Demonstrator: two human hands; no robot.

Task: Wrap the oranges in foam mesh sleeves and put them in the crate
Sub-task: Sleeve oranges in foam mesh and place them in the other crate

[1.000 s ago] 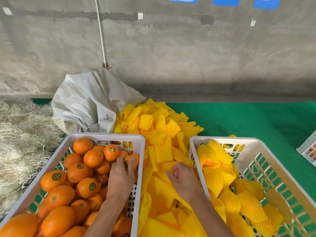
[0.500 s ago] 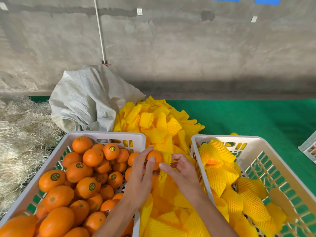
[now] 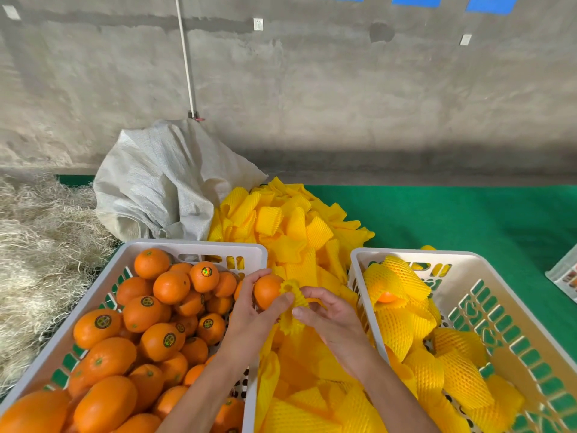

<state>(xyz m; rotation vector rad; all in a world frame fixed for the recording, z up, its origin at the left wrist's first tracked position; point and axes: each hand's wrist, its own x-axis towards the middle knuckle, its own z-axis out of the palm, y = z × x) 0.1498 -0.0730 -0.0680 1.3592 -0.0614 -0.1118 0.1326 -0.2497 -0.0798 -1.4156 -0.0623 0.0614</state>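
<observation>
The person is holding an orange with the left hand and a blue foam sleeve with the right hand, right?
Almost. The sleeve is yellow, not blue. The head view shows the left hand holding the orange and the right hand holding a yellow foam sleeve against it.

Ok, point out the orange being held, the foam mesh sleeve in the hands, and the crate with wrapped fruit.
held orange (image 3: pixel 267 290), head view, its bare front.
foam mesh sleeve (image 3: pixel 290 310), head view, bunched middle.
right crate (image 3: pixel 415 253), head view, far rim.
</observation>
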